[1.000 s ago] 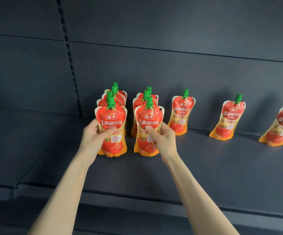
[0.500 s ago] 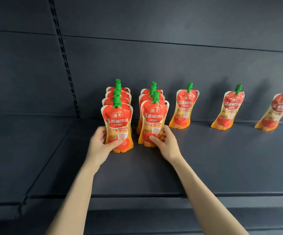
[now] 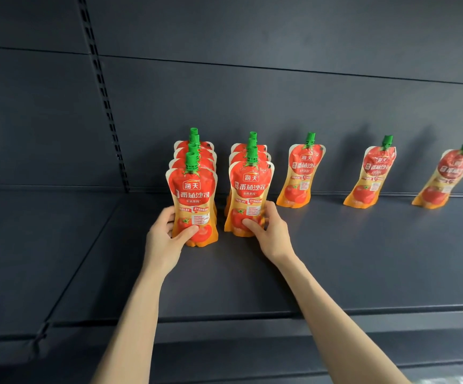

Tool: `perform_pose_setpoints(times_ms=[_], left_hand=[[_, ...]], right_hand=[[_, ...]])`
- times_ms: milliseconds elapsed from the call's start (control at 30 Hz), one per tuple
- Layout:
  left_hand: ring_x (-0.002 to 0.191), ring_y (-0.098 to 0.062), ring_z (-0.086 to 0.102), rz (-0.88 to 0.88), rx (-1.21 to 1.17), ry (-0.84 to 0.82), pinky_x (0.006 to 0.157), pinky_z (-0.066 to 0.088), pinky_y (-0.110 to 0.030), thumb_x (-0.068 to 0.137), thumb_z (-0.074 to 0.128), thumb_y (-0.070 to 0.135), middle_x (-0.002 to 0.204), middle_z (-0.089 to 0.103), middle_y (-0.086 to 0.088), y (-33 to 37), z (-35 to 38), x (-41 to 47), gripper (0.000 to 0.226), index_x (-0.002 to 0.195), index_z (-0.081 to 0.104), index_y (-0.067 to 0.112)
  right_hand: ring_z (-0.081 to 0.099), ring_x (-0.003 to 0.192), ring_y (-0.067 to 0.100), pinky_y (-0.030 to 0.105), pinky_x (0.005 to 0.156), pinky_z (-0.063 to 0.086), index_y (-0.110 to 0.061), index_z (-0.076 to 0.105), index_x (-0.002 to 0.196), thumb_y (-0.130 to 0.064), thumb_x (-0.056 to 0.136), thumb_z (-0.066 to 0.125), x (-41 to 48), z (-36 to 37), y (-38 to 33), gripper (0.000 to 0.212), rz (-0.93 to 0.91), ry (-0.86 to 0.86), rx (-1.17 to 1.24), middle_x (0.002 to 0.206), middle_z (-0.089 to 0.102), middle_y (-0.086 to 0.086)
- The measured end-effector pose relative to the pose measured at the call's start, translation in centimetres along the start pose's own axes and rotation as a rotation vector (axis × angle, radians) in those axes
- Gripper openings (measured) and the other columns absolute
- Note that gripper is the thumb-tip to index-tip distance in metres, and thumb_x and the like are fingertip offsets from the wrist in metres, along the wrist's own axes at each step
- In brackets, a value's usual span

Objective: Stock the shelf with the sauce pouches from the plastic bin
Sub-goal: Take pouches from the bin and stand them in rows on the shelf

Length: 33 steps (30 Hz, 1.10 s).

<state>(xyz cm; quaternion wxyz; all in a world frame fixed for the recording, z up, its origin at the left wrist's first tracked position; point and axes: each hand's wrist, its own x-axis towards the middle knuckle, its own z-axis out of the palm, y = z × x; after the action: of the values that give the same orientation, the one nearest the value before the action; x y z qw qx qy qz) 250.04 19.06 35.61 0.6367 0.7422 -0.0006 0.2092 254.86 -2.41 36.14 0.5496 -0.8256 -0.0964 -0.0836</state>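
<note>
**Two floppy pouches, two wobbly rows: where this could tip**

Both hands are at the shelf (image 3: 335, 259), mid-frame. The left hand (image 3: 166, 236) pinches the front left pouch (image 3: 193, 200) low down, thumb across the tomato picture, fingers (image 3: 166, 214) curled round its left edge. The right hand (image 3: 270, 234) mirrors that on the front right pouch (image 3: 249, 195). Each pouch stands at the head of a tight row, with green caps lined up behind it.

My worries:
- These look soft and top-heavy. Let go before the base sits flat and one probably flops forward onto the bare shelf, or back into its row, domino style.
- Shove too hard and the row gets squashed against the back panel and goes crooked.
- The three single pouches (image 3: 371, 176) at the right of the frame lean tilted against the back panel. I reckon a bump to the shelf could slide them down flat.

The bin isn't in the frame, so I can't tell how many are left.
</note>
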Motion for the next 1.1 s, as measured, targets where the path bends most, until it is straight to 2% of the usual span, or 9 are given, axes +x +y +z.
perform_pose_setpoints(times_ms=[167, 233, 367, 500, 600, 667, 867, 1000, 1100], left_hand=[[0.094, -0.001, 0.062, 0.001, 0.038, 0.017, 0.071, 0.049, -0.016, 0.078, 0.075, 0.016, 0.104, 0.062, 0.018, -0.2, 0.0, 0.0, 0.044, 0.114, 0.052, 0.026], [0.096, -0.001, 0.062, 0.000, 0.047, 0.023, 0.071, 0.049, -0.015, 0.078, 0.075, 0.016, 0.104, 0.062, 0.017, -0.3, 0.0, 0.0, 0.044, 0.114, 0.052, 0.026], [0.094, 0.002, 0.062, -0.002, 0.056, 0.018, 0.066, 0.050, -0.009, 0.078, 0.075, 0.015, 0.103, 0.062, 0.019, -0.2, 0.0, -0.2, 0.043, 0.112, 0.052, 0.027], [0.094, 0.001, 0.062, -0.017, 0.060, 0.012, 0.065, 0.050, -0.010, 0.079, 0.073, 0.014, 0.101, 0.062, 0.017, 0.0, 0.0, -0.3, 0.041, 0.111, 0.051, 0.029], [0.099, -0.005, 0.061, -0.025, 0.105, 0.019, 0.072, 0.046, -0.012, 0.080, 0.073, 0.017, 0.108, 0.062, 0.009, 0.0, 0.1, -0.5, 0.042, 0.115, 0.052, 0.024], [0.106, -0.011, 0.057, -0.031, 0.155, 0.040, 0.080, 0.044, -0.019, 0.080, 0.073, 0.018, 0.119, 0.059, 0.001, 0.0, 0.0, -0.8, 0.046, 0.121, 0.052, 0.018], [0.113, -0.018, 0.049, 0.035, 0.369, 0.141, 0.087, 0.038, -0.027, 0.081, 0.072, 0.018, 0.125, 0.049, -0.005, 1.4, 0.2, -3.1, 0.050, 0.126, 0.051, 0.013], [0.109, -0.017, 0.050, 0.138, 0.423, 0.141, 0.076, 0.036, -0.008, 0.084, 0.068, 0.015, 0.121, 0.051, -0.005, 3.5, 2.0, -4.9, 0.039, 0.121, 0.056, 0.012], [0.107, -0.017, 0.052, 0.205, 0.391, 0.072, 0.083, 0.043, -0.021, 0.085, 0.067, 0.014, 0.120, 0.056, -0.003, 5.9, 5.0, -6.5, 0.034, 0.118, 0.058, 0.013]], right_hand=[[0.052, 0.105, 0.003, 0.004, 0.073, 0.040, -0.018, 0.043, 0.127, -0.028, 0.088, 0.064, -0.1, -0.2, 0.0, 0.045, 0.002, -0.017, -0.003, 0.118, 0.054, -0.010], [0.052, 0.106, 0.004, 0.007, 0.079, 0.041, -0.017, 0.042, 0.128, -0.028, 0.088, 0.063, -0.1, -0.1, -0.1, 0.046, 0.001, -0.013, -0.012, 0.120, 0.055, -0.009], [0.054, 0.115, 0.014, 0.028, 0.093, 0.046, -0.015, 0.041, 0.130, -0.029, 0.088, 0.063, -0.1, -0.1, -0.1, 0.050, 0.016, -0.008, -0.034, 0.129, 0.056, 0.000], [0.055, 0.118, 0.018, 0.032, 0.096, 0.047, -0.015, 0.040, 0.130, -0.030, 0.089, 0.063, -0.3, 0.0, -0.3, 0.050, 0.024, -0.011, -0.068, 0.130, 0.056, 0.003], [0.053, 0.120, 0.020, 0.037, 0.099, 0.047, -0.016, 0.039, 0.131, -0.034, 0.088, 0.064, -0.4, -0.1, -0.3, 0.053, 0.039, -0.007, -0.131, 0.131, 0.055, 0.003], [0.050, 0.122, 0.022, 0.043, 0.101, 0.045, -0.016, 0.039, 0.132, -0.036, 0.087, 0.065, -0.6, -0.2, -0.3, 0.056, 0.043, 0.006, -0.192, 0.132, 0.054, 0.003], [0.047, 0.122, 0.021, 0.035, 0.097, 0.042, -0.013, 0.045, 0.133, -0.035, 0.091, 0.060, -3.0, -2.1, -0.4, 0.051, -0.009, 0.139, -0.255, 0.134, 0.052, 0.004], [0.051, 0.117, 0.020, 0.033, 0.098, 0.042, -0.013, 0.055, 0.124, -0.028, 0.093, 0.058, -5.2, -5.4, -0.9, 0.035, -0.030, 0.209, -0.199, 0.125, 0.058, 0.001], [0.053, 0.114, 0.018, 0.034, 0.099, 0.041, -0.016, 0.060, 0.117, -0.026, 0.092, 0.059, -7.4, -8.8, -1.2, 0.026, -0.038, 0.265, -0.180, 0.116, 0.061, -0.005]])
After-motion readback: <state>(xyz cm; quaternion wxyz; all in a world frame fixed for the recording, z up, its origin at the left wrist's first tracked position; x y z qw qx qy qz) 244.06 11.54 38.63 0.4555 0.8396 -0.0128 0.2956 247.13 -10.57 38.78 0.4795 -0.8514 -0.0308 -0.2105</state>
